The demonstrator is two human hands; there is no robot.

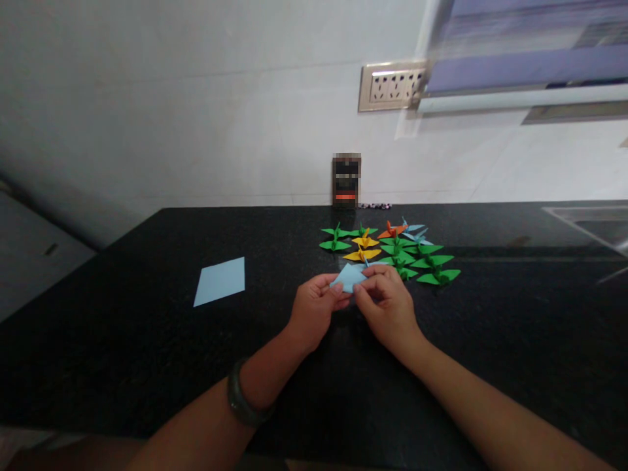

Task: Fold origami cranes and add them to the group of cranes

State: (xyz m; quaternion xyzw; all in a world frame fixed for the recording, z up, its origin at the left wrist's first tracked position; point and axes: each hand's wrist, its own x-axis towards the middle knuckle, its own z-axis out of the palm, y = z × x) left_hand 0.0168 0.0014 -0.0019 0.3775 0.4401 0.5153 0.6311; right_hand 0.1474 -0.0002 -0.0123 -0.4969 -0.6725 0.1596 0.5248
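Observation:
Between my two hands is a small piece of folded light-blue paper (350, 277), held above the black countertop. My left hand (316, 307) pinches its left side, thumb on top and fingers underneath. On the right side, my right hand (390, 304) grips the paper's edge between thumb and fingers. Just beyond the hands stand several folded paper cranes: green cranes (434, 261), yellow cranes (364, 254), an orange crane (391, 231) and light-blue cranes (419, 237). Part of a blue crane is hidden behind my right fingers.
A flat light-blue paper sheet (222, 281) lies on the black countertop (147, 366) to the left. At the back, a dark pixelated box-like object (346, 180) leans by the wall, with a beaded strand (377, 206) beside it. A socket panel (392, 86) is on the wall.

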